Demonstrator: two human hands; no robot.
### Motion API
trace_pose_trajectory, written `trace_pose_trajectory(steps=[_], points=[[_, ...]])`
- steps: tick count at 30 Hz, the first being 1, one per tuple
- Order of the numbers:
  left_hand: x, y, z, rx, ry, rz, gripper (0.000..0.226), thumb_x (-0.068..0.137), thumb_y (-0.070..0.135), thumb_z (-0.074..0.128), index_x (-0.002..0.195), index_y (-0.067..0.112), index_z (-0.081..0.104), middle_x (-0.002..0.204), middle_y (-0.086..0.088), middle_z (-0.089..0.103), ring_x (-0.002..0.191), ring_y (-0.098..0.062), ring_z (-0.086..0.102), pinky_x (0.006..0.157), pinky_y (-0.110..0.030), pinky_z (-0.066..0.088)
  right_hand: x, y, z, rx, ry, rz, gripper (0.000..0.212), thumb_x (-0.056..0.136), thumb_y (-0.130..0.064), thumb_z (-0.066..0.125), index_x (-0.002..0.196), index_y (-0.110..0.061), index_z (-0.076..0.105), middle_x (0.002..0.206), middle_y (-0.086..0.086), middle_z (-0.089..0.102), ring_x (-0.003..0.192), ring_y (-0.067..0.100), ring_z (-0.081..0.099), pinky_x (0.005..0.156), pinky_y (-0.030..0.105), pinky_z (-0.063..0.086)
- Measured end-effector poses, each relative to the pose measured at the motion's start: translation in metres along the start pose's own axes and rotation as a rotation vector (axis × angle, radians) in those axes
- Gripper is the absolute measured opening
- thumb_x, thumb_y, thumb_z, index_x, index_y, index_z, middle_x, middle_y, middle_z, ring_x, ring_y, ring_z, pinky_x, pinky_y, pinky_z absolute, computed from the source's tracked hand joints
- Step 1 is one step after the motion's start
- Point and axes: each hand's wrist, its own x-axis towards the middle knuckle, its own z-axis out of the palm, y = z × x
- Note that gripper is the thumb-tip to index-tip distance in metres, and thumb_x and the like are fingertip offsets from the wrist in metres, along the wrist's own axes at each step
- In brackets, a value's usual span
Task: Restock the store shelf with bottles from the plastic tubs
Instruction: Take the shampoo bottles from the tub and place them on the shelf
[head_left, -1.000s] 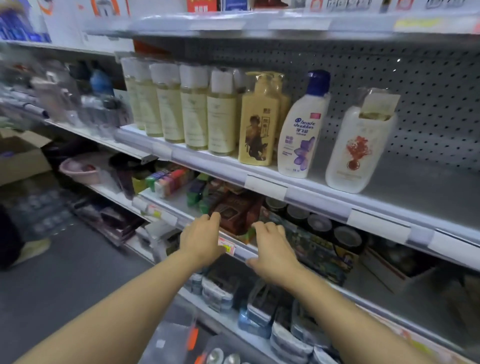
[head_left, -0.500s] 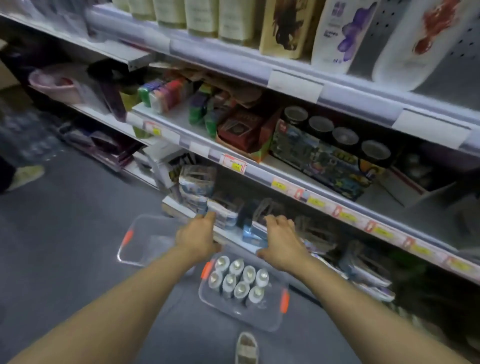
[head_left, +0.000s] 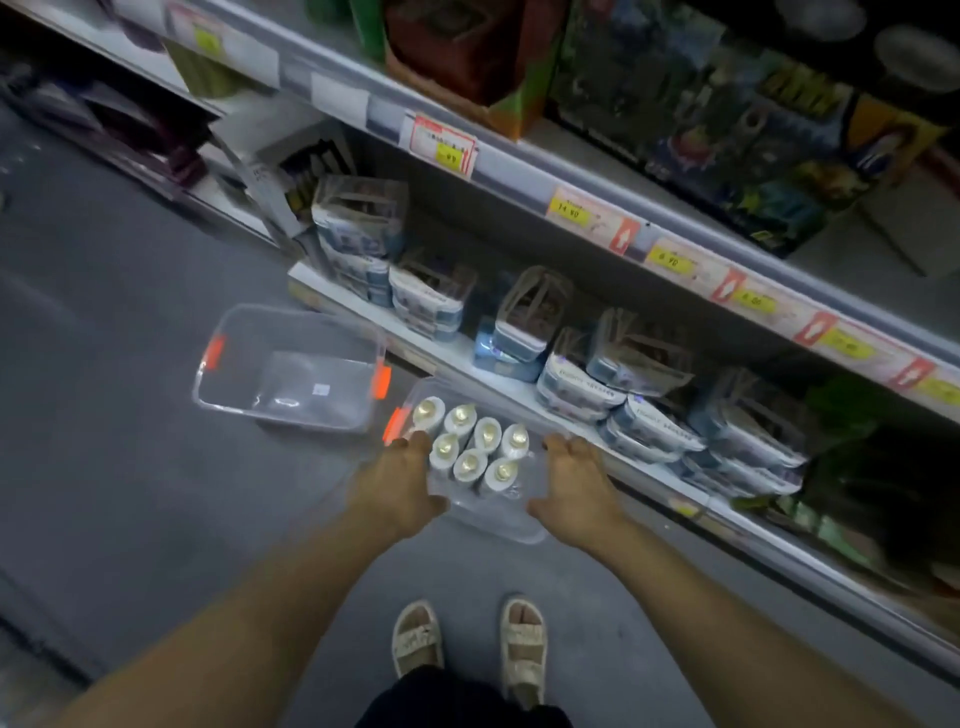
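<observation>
Seven white plastic bottles with pale gold caps (head_left: 475, 449) stand upright, packed close together in two rows, inside a clear plastic tub with orange latch handles (head_left: 498, 522) that sits on the grey floor (head_left: 130, 467) just in front of the lowest shelf. The bottles fill the far half of that tub; the near half shows only its clear bottom.

The person's left hand (head_left: 400, 480) reaches down at the tub's left side, its fingers extended and loosely spread, fingertips close beside the nearest bottle in the front row; whether they touch it cannot be told. The right hand (head_left: 574, 491) reaches down at the tub's right side with fingers likewise relaxed and spread, over the rim, holding nothing. Both forearms stretch in from the bottom of the view.

To the left of this tub, and just apart from it, lies a second clear plastic tub with orange latch handles (head_left: 223, 395), with a small white label visible on its bottom.

Beyond the tubs, the white bottom shelf (head_left: 447, 348) carries stacks of clear-wrapped packs with blue and white labels (head_left: 618, 384). The shelf edge above (head_left: 519, 171) bears yellow and red price tags (head_left: 571, 213), and dark printed boxes (head_left: 727, 119) sit on top of it.

Below the hands, the person's two feet in beige strapped sandals (head_left: 470, 644) stand on the floor.
</observation>
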Motion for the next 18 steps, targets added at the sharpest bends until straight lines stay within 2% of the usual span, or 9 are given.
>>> trace_pose_trajectory(steps=[8,18], points=[[0.055,0.009,0.100,-0.066,-0.034,-0.092,0.066,0.079,0.039,0.072,0.132,0.018,0.038,0.134,-0.005,0.051,0.121,-0.025,0.051,0.096,-0.038,0.045,0.070,0.072,0.064,-0.003,-0.080,-0.003,0.073,0.081,-0.024,0.071,0.141,-0.013,0.031,0.142,0.011,0.035,0.134,0.028,0.028,0.105,0.034,0.034],[0.132,0.018,0.211,-0.150,0.034,-0.174,0.071,0.078,0.040,0.073,0.134,0.021,0.035,0.131,-0.004,0.052,0.119,-0.025,0.052,0.093,-0.039,0.047,0.179,0.139,0.131,0.000,-0.102,-0.069,0.074,0.082,-0.022,0.071,0.143,-0.015,0.030,0.143,0.009,0.034,0.135,0.027,0.029,0.103,0.036,0.036]])
